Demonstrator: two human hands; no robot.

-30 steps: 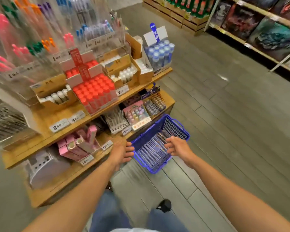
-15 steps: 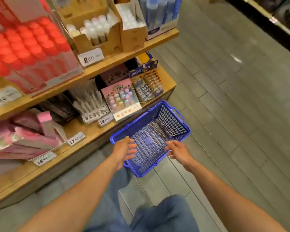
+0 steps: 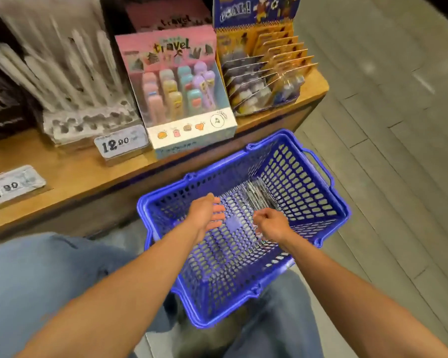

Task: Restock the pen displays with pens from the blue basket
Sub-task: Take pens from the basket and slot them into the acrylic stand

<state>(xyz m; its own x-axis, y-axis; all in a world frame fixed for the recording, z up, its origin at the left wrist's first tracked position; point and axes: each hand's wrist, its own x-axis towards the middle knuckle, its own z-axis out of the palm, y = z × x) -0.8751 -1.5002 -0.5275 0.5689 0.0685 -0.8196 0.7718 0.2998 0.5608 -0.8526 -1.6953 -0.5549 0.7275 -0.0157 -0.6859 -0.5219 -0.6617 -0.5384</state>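
Observation:
The blue basket (image 3: 318,187) sits on the floor in front of the wooden shelf, between my knees. A small bunch of dark and silvery pens (image 3: 256,193) lies on its bottom toward the far side. Both hands are down inside the basket. My left hand (image 3: 207,215) hovers over the mesh bottom with straight fingers and holds nothing. My right hand (image 3: 270,226) is just short of the pens, fingers loosely curled, with nothing seen in it. A grey-white pen display (image 3: 83,104) stands on the shelf at upper left, blurred.
On the wooden shelf (image 3: 70,171) stand a pink "travel" box of pastel items (image 3: 181,86), an orange-and-blue carded display (image 3: 264,71) and price tags 12.90 (image 3: 119,143) and 17.90 (image 3: 11,187). Grey plank floor (image 3: 398,151) lies to the right. My jeans-clad knees flank the basket.
I have crouched lower and closer to the basket. Both hands moved from the near rim down into the basket, the right one toward the pens.

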